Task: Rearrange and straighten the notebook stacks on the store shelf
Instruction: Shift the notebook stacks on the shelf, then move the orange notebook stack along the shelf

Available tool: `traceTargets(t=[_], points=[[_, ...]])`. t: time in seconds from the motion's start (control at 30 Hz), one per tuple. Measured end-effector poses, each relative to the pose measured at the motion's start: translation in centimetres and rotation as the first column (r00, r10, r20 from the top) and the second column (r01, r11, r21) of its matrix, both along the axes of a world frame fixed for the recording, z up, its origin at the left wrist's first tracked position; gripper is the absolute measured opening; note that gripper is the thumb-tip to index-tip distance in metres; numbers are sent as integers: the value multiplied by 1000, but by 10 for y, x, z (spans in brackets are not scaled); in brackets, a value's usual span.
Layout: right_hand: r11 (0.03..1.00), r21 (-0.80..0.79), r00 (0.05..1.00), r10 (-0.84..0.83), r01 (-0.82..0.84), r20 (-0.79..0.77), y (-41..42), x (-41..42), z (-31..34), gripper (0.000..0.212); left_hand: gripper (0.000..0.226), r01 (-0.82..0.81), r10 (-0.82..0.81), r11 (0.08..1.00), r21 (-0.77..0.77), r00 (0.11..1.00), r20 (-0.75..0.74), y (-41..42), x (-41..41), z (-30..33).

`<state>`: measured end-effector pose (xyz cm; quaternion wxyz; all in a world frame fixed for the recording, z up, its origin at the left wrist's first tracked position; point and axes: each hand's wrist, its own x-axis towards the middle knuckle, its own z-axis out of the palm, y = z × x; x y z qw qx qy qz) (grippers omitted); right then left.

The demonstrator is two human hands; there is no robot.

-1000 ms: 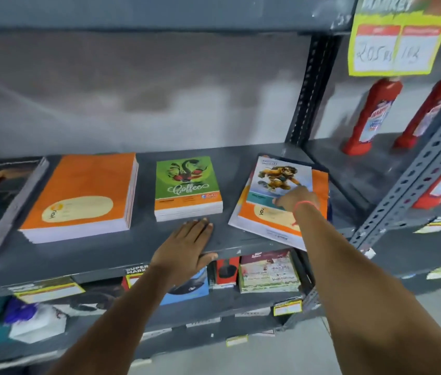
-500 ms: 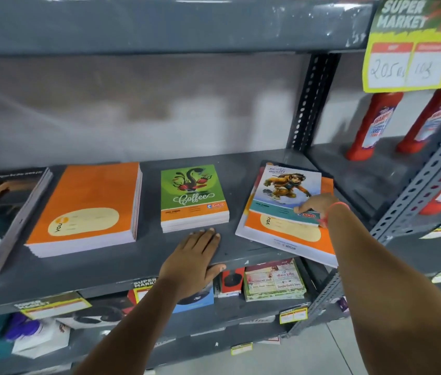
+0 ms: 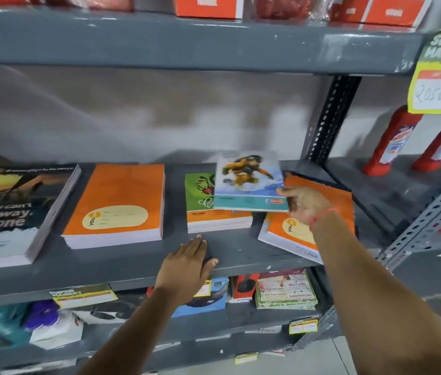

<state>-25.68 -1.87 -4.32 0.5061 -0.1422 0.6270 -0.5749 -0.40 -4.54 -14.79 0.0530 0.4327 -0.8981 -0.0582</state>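
Cartoon notebook [image 3: 249, 182], pinched at its corner by right hand [image 3: 307, 205]; left hand [image 3: 186, 266] flat on shelf [image 3: 254, 255]. Risk: corner grip slips, notebook drops askew onto green stack [image 3: 200, 209].

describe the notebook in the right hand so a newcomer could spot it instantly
On the grey metal middle shelf, look right of centre, over the green-and-orange coffee-print notebook stack. The right hand pinches a thin notebook with a cartoon monkey on a pale blue cover, lifted above the stacks. It is the only one off the shelf.
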Motion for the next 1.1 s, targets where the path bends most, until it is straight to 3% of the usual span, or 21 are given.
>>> traceTargets(t=[0.17,0.3,0.33,0.4,0.47,0.57,0.63,0.7,0.8,0.87,1.0,1.1], points=[[983,90,979,170,-160,-112,-32,38,-13,17,76,30,-30,1000,8,998,49,2,13,-7],[976,174,958,169,-131,-230,-49,49,-29,12,75,58,-57,998,-34,998,31,3,15,-9],[969,221,915,188,-113,-358,-51,50,-31,9,75,64,-64,995,-78,998,6,2,14,-12],[917,388,677,343,-91,-651,-49,54,-32,24,68,81,-84,989,-127,996,-19,2,11,-14],[881,465,471,447,-84,-761,-47,56,-32,33,48,122,-139,965,-231,988,-60,5,6,-11],[895,444,308,431,-29,-848,-40,52,-30,21,25,186,-226,923,-336,971,-82,10,-15,4],[908,418,329,388,25,-861,-26,38,-33,21,19,197,-246,931,-307,961,-130,16,-40,22],[907,399,400,318,136,-860,-5,20,-37,28,23,199,-229,966,-163,952,-201,24,-67,43],[814,467,460,287,346,-840,41,-9,-41,38,26,178,-128,972,153,948,-290,28,-113,62],[735,520,479,301,435,-825,67,-21,-45,42,26,133,-49,943,304,961,-271,27,-137,67],[747,496,575,188,443,-796,97,-40,-57,37,25,35,18,929,369,990,-138,26,-169,67],[770,486,650,124,414,-750,109,-45,-52,31,26,-53,119,914,402,983,-141,24,-177,66]])
